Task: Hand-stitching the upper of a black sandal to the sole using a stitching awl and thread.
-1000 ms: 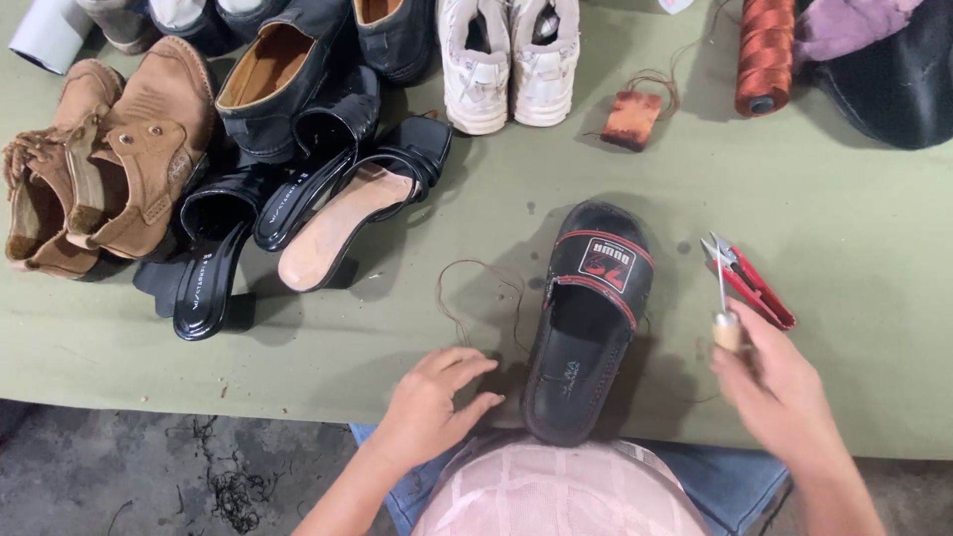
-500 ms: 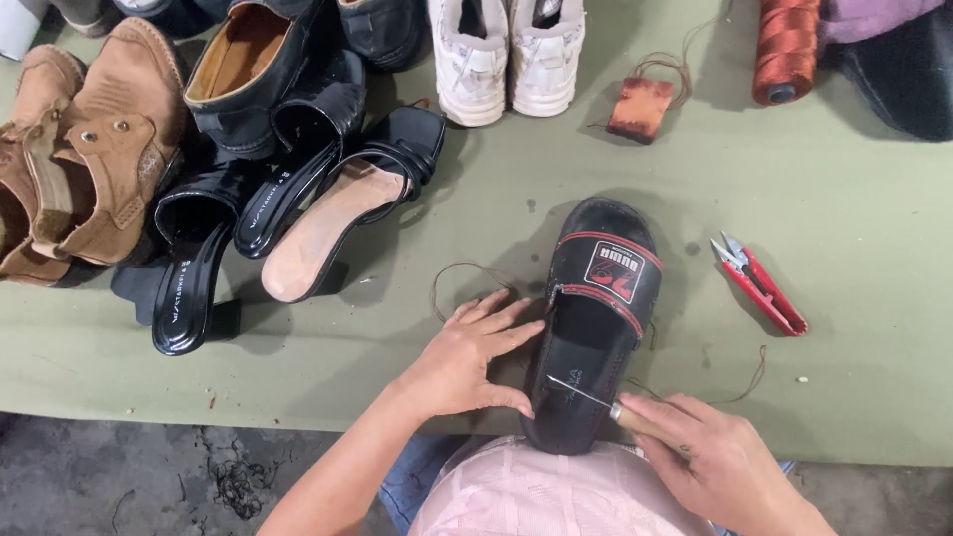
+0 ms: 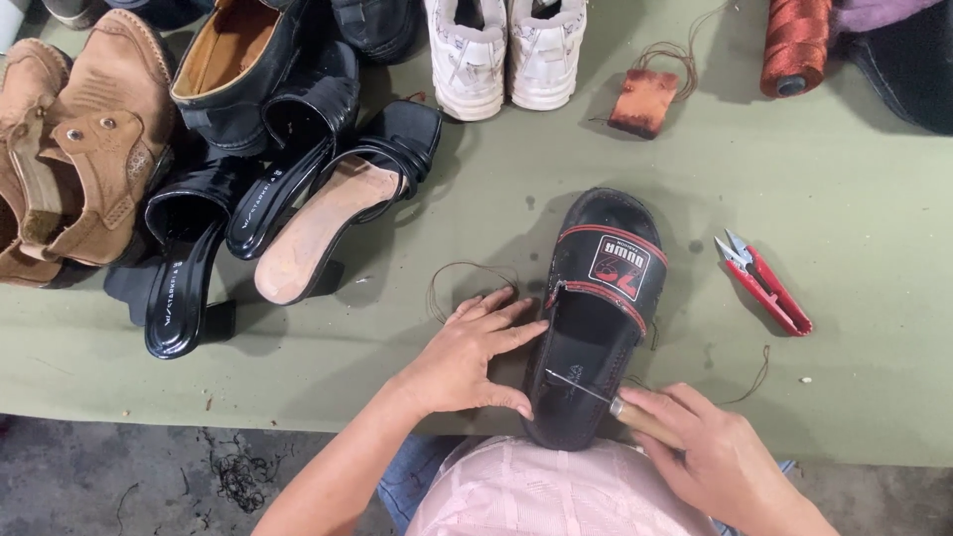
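While tan suede boots (image 3: pixel 69 149) and glossy black heeled sandals (image 3: pixel 213 258) crowd the far left of the olive-green cloth-covered table (image 3: pixel 844 149), a black rubber slide sandal with a red-edged strap (image 3: pixel 596 318) lies near the table's front edge, just right of centre. Left of the slide, the left hand (image 3: pixel 467 357) lies open and flat, fingers spread, its fingertips pressing the sandal's side. A loose loop of brown thread (image 3: pixel 467 278) curls just beyond that hand. Right of the slide's heel, the right hand (image 3: pixel 715 457) is closed around a wooden-handled stitching awl (image 3: pixel 596 392), whose thin metal point rests across the footbed. The slide's long axis runs from the near edge away and slightly right, toe pointing away from the person, heel toward the lap. Well right of the slide lie red-handled thread snips (image 3: pixel 764 283). Beyond it sit white sneakers (image 3: pixel 506 55), a small orange block wound with thread (image 3: pixel 645 99) and a rust-red thread spool (image 3: pixel 799 45). Judged from this, the awl could skid off the smooth rubber toward the steadying fingers.
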